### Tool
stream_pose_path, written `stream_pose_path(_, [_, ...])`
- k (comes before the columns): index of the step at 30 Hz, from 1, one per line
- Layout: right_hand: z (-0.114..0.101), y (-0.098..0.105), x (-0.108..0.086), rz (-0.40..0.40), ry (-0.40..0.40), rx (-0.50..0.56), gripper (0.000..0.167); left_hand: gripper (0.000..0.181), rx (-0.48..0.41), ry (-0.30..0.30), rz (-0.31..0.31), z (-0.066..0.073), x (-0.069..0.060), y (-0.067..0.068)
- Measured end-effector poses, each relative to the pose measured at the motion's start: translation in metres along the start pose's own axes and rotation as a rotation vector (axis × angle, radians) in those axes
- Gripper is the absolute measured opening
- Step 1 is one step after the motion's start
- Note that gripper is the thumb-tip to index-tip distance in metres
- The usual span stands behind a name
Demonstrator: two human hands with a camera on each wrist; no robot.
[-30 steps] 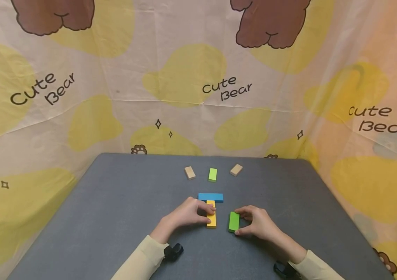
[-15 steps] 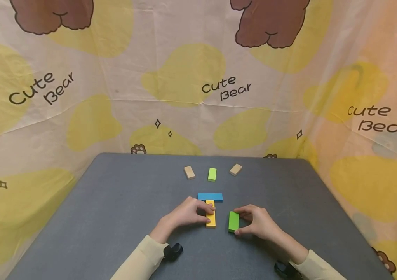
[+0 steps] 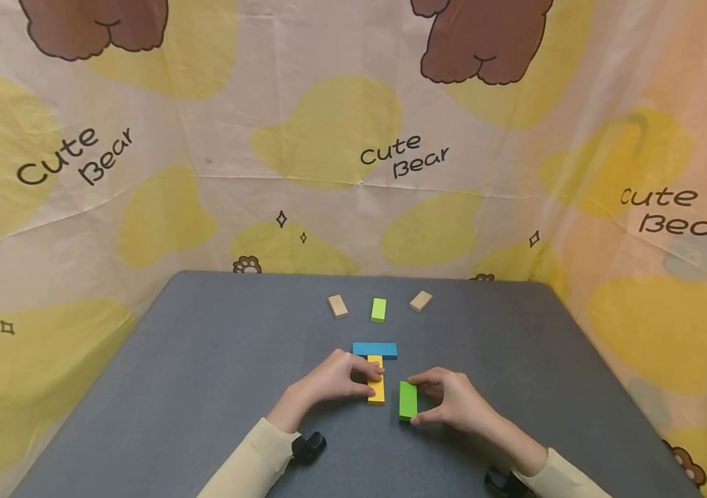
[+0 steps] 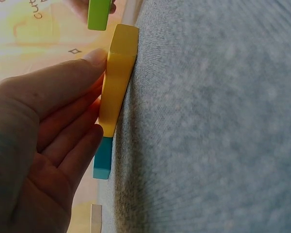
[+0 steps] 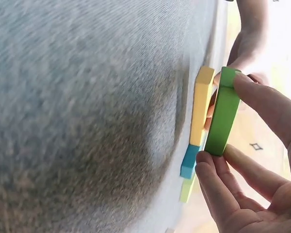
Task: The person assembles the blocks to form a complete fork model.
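Note:
My left hand (image 3: 335,377) rests its thumb and fingertips on top of a yellow block (image 3: 376,398), which lies flat on the table. The yellow block's far end meets a blue block (image 3: 375,350) lying crosswise; in the head view they form a T. To the right, my right hand (image 3: 453,398) pinches a green block (image 3: 407,401) by its two ends, thumb at the near end and fingers at the far one. The right wrist view has this green block (image 5: 224,114) raised off the table, higher than the yellow block (image 5: 201,107) and apart from it.
Farther back on the grey table (image 3: 235,332) lie a light green block (image 3: 378,310) and two plain wooden blocks, one to its left (image 3: 337,306) and one to its right (image 3: 420,301). A patterned cloth (image 3: 328,138) hangs behind the table.
My right hand has shifted left and slightly nearer with the green block, bringing it closer to the yellow block. My left hand has stayed in place on the yellow block.

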State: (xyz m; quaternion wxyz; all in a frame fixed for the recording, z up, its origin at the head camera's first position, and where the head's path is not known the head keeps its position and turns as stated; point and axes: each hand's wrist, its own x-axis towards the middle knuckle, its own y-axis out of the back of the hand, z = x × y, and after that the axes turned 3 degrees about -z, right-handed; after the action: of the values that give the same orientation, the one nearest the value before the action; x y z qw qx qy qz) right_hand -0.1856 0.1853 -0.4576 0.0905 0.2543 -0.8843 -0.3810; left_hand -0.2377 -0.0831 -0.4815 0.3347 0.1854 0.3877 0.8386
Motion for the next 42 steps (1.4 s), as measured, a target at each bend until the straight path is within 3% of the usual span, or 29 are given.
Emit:
stream_pose_path(10, [-0.009, -0.007, 0.001, -0.024, 0.023, 0.047, 0.06, 0.026, 0.009, -0.01, 0.009, 0.0, 0.0, 0.001])
stream_pose_path(25, [-0.014, -0.018, 0.005, -0.066, 0.062, 0.02, 0.058, 0.026, 0.018, -0.007, 0.0, 0.001, 0.0, 0.002])
stream_pose_path(42, [-0.019, -0.023, 0.007, -0.114, 0.053, 0.018, 0.059, 0.025, 0.014, -0.004, -0.005, 0.001, 0.0, 0.001])
